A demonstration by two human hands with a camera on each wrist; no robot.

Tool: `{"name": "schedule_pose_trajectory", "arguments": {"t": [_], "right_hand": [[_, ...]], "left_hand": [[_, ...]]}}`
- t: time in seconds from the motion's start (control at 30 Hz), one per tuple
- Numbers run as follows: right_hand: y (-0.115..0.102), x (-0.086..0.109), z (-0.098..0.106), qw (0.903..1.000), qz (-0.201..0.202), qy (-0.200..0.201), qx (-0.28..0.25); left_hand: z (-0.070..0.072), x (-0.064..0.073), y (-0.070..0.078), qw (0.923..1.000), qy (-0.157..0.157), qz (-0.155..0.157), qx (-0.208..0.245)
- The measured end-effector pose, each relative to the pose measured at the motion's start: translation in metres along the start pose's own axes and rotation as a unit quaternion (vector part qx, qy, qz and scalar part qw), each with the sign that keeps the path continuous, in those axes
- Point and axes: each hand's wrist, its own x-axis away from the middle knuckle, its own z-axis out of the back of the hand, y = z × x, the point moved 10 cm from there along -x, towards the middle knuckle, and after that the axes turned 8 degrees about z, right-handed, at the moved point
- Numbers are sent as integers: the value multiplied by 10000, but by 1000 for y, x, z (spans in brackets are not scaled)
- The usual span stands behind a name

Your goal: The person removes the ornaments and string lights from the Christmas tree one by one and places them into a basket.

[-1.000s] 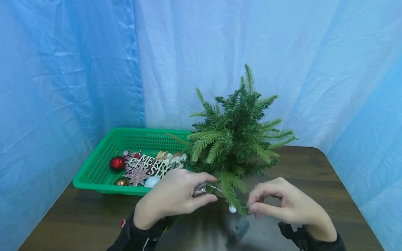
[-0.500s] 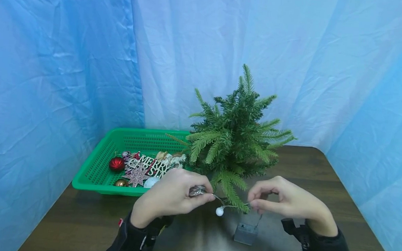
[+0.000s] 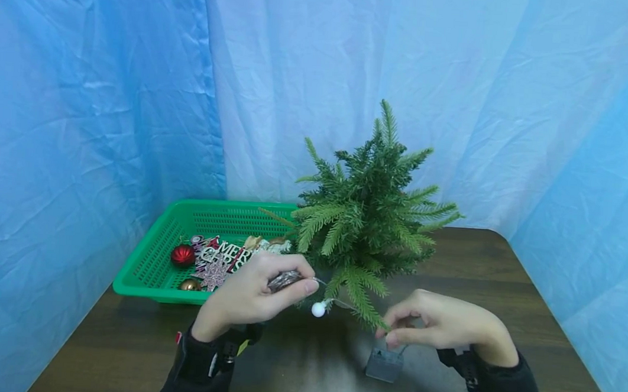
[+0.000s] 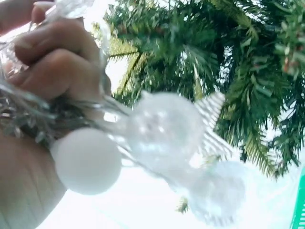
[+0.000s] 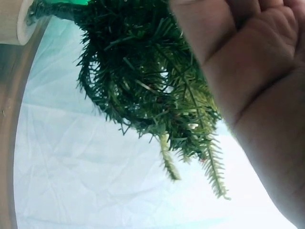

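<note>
My left hand (image 3: pixel 260 291) grips a bunched coil of string lights (image 3: pixel 284 281) left of the small artificial Christmas tree (image 3: pixel 369 211). One white ball bulb (image 3: pixel 318 309) hangs from it on a wire that runs right toward the tree's lowest front branch. In the left wrist view another white bulb (image 4: pixel 88 161) and clear round bulbs (image 4: pixel 164 128) dangle below the curled fingers. My right hand (image 3: pixel 435 321) pinches the wire at that branch's tip; the exact contact is hidden. Just under it, the grey battery box (image 3: pixel 384 365) is at the tabletop, its wire leading up to the fingers.
Left of the tree stands a green plastic basket (image 3: pixel 145 264). Inside are a red ball (image 3: pixel 183 255), a brown ball (image 3: pixel 190 285), a pink glitter star (image 3: pixel 214 273) and a Merry Christmas sign (image 3: pixel 231 252). Blue curtains (image 3: pixel 325 90) surround the dark wooden table (image 3: pixel 480 276).
My left hand has moved left and slightly up with the coil, drawing the white bulb left. My right hand has dipped toward the battery box, which swung and now sits straighter.
</note>
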Motion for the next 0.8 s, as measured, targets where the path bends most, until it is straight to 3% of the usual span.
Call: {"name": "schedule_pose_trajectory", "arguments": {"t": [0.17,0.23,0.33,0.43,0.57,0.67,0.8], "right_hand": [[5,0,-8,9995,-136,-288,-29],[7,-1,-11,9990,-242,-364,-52],[11,-4,-17,9975,-568,-416,23],[18,-6,-20,9909,-1251,-344,345],[25,-6,-27,9674,-2254,-287,1120],[31,-6,-36,9419,-2756,-380,1884],[44,-6,-50,9096,-3329,-378,2457]], "left_hand": [[24,8,5,9951,301,-612,717],[31,11,4,9931,403,-673,876],[38,13,-4,9934,512,-440,925],[39,14,-11,9950,514,-181,838],[35,12,-18,9967,258,12,770],[30,11,-23,9982,69,134,575],[27,11,-30,9989,-17,296,369]]}}
